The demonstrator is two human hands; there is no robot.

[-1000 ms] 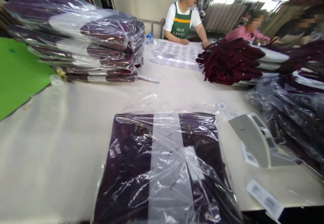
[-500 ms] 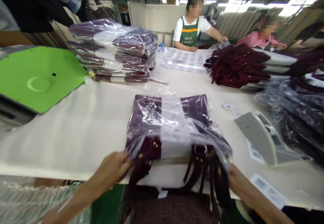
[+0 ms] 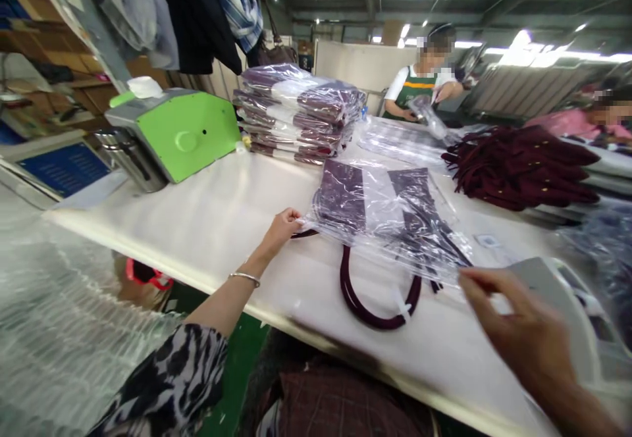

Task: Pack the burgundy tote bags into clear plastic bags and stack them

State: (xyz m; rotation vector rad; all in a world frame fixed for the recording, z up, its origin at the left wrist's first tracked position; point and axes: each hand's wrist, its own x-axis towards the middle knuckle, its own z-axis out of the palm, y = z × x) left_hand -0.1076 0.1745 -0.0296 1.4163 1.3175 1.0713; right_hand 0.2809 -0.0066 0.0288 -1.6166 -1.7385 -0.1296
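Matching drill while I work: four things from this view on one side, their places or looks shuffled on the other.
1. Left hand
2. Right hand
3. Handle
4. Flask

A. Silver, beside the green-sided machine
B. At the wrapper's near right corner
C. Dark red, curving out past the wrapper's near edge
D. At the wrapper's near left corner

Pairs: 1-D, 2-B, 3-C, 4-A

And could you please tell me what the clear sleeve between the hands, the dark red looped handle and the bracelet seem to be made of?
Clear sleeve: thin, glossy plastic film, judging by its see-through creases and sharp highlights.
Looped handle: smooth with slight sheen, perhaps leather or imitation leather; the look leaves it open.
Bracelet: probably polished metal, from its silvery shine.
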